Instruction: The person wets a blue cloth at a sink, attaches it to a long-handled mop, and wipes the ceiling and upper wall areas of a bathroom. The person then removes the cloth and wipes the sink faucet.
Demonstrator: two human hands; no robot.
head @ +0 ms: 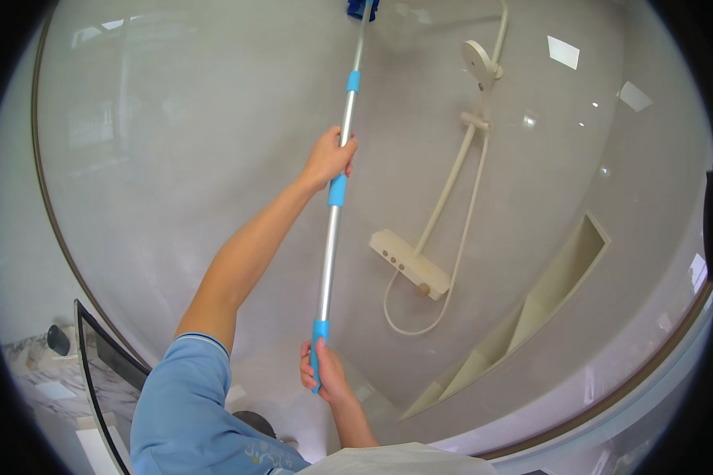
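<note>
A telescopic pole of silvery metal with light blue collars runs up the middle of the head view, leaning slightly right. My left hand grips its metal shaft just above the middle blue collar. Around the blue handle at the lower end, my right hand is closed. At the top edge of the view, a dark blue head on the pole is partly cut off; whether it touches the glossy grey wall cannot be told.
Right of the pole, a cream hand shower hangs on its rail above a shower control shelf with a looping hose. A recessed wall niche lies lower right. At lower left stand a black-framed panel and a marble-patterned surface.
</note>
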